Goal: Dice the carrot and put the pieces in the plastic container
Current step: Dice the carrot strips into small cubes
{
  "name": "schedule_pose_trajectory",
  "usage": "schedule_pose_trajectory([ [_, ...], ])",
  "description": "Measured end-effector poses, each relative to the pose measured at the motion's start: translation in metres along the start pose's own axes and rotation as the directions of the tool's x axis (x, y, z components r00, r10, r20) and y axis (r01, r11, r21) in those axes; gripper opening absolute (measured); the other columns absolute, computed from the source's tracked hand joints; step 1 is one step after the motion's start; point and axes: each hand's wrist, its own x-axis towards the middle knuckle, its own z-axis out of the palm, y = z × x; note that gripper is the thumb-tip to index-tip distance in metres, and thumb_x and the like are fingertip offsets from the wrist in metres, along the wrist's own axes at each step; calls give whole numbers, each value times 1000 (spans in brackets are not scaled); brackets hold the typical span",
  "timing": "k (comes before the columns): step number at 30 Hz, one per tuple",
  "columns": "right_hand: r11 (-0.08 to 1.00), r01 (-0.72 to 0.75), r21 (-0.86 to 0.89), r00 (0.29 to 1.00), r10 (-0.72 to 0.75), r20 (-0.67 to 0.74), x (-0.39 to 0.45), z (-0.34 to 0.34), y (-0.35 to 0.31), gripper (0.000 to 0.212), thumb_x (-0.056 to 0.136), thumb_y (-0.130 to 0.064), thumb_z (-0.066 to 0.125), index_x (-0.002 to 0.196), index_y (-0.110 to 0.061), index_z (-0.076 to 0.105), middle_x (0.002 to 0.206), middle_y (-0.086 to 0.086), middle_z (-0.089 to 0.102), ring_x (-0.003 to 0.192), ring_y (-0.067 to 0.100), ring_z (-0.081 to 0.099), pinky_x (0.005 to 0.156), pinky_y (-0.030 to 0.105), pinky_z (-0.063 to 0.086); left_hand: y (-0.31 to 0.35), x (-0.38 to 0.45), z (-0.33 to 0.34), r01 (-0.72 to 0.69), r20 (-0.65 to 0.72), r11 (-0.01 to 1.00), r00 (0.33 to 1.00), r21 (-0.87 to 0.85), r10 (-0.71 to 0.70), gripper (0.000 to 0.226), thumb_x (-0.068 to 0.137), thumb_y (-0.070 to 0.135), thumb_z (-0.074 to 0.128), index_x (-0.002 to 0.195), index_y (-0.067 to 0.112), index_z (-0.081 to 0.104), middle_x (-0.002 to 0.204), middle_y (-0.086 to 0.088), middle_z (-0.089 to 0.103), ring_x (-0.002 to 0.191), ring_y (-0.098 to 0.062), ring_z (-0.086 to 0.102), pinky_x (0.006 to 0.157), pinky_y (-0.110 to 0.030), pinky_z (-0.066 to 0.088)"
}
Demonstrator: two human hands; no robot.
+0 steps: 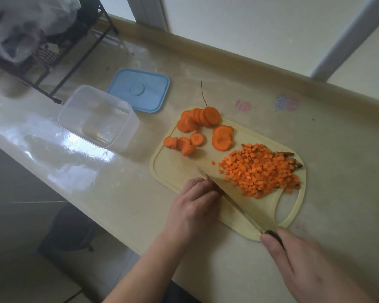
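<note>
Right hand (311, 265) near right, clenched around dark knife handle, knife (225, 196) angled far-left across near part of cutting board (169, 169), tip down near board's left middle. Left hand (195, 204) curled on near-left edge of board, fingertips pressing a small carrot bit (206, 179) right against blade, mostly hidden under fingers. Big heap of diced carrot (263, 171) on right side of board, touching dark peel scraps at far-right edge. Carrot rounds (197, 120) uncut at far-left of board, in fanned row, stack and loose cluster; thin root tail sticking up far side. Clear plastic container (99, 118) on counter (337, 149) left of board, apart from it, no carrot visible inside. Blue lid (139, 92) flat just beyond container. Dark wire rack (74, 51) with bagged items far left.
</note>
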Motion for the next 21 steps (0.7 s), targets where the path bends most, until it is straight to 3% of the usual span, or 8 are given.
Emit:
schedule_pose_trajectory([
  [4, 989, -43, -141, 995, 55, 81, 2, -1, -14, 104, 48, -85, -35, 83, -26, 43, 70, -1, 57, 66, 12, 53, 63, 27, 43, 0, -1, 1, 6, -35, 1000, 999, -4, -7, 12, 91, 5, 72, 102, 4, 78, 111, -8, 71, 107, -28, 66, 90, -35, 55],
  [8, 991, 55, -119, 998, -50, 48, 25, 5, -29, 69, 74, -70, -9, 83, -26, 43, 68, -5, 51, 70, 16, 55, 56, 30, 34, 2, 0, 4, -1, -59, 1000, 998, 0, 1, 10, 89, 4, 75, 99, 2, 77, 108, -10, 72, 105, -28, 66, 90, -36, 55],
  [10, 990, 101, -95, 994, -103, -22, 35, 8, -30, 61, 80, -67, 0, 80, -25, 44, 65, -5, 50, 72, 19, 60, 58, 34, 36, 3, 1, 2, -2, -52, 1000, 999, -3, 2, 10, 93, 7, 71, 98, 2, 77, 107, -10, 72, 104, -28, 65, 91, -35, 55],
  [14, 994, 104, -23, 989, -106, -102, 29, 3, -4, 64, 90, -70, 7, 70, -24, 47, 57, -3, 55, 58, 13, 55, 56, 37, 40, 2, 3, -1, -8, -31, 1000, 999, -4, 8, 9, 94, 9, 70, 95, 2, 76, 102, -10, 70, 100, -28, 64, 92, -32, 53],
  [21, 998, 61, 30, 995, -59, -84, 14, 0, 3, 70, 81, -80, 13, 71, -22, 51, 74, -18, 62, 60, 6, 56, 52, 27, 38, -2, -5, -3, -20, -52, 1000, 998, -15, 19, 12, 85, 1, 78, 97, -2, 76, 102, -13, 70, 100, -32, 65, 89, -37, 54],
])
